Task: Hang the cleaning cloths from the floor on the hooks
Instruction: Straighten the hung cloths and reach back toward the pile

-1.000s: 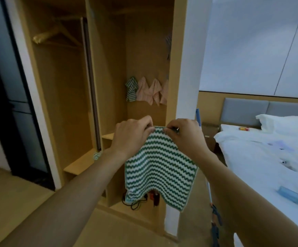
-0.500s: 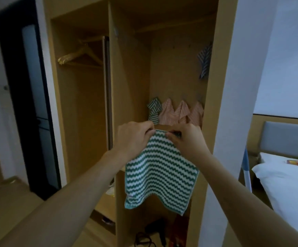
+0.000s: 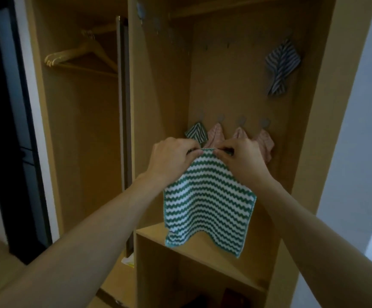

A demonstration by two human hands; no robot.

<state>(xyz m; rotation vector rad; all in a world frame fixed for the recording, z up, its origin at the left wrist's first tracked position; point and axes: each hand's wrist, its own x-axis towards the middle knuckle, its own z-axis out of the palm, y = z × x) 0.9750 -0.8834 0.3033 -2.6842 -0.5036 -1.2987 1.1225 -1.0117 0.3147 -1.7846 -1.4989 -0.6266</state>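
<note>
Head view gives us the wardrobe (image 3: 229, 85), its free upper hooks (image 3: 228, 44) above and beyond our hands. We hold the green-striped cloth (image 3: 207, 201) hanging down, left hand (image 3: 171, 158) and right hand (image 3: 240, 156) pinching its top edge equally near.

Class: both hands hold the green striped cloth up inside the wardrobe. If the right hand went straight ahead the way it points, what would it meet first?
Most likely the pink cloths hanging on the lower hooks, just behind the right hand; depth is unclear.
</note>
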